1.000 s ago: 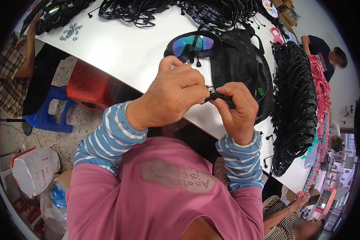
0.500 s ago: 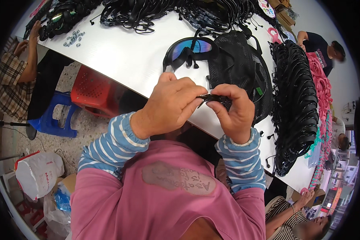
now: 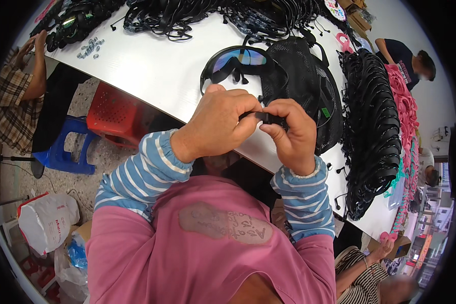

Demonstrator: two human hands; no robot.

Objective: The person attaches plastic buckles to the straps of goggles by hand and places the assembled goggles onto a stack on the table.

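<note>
My left hand (image 3: 219,123) and my right hand (image 3: 293,133) meet over the table's near edge, both with fingers pinched. Between them is a short black strap piece (image 3: 269,118) with what looks like a small buckle; the fingers cover much of it. Just beyond lie black swim goggles (image 3: 239,57) with blue mirrored lenses and a black strap. A black mesh bag (image 3: 295,63) with a small green tag lies beside the goggles, partly behind my right hand.
A long pile of black straps (image 3: 372,137) lies at the right, beside pink ones (image 3: 401,101). More black straps (image 3: 169,17) line the far side. Small clear pieces (image 3: 91,48) sit at the left. Red (image 3: 114,115) and blue (image 3: 68,147) stools stand below. Other people work around the table.
The black piece has turned between my fingers, and its strap now lies flatter. My right hand has shifted slightly left and up. The whole view has shifted a little.
</note>
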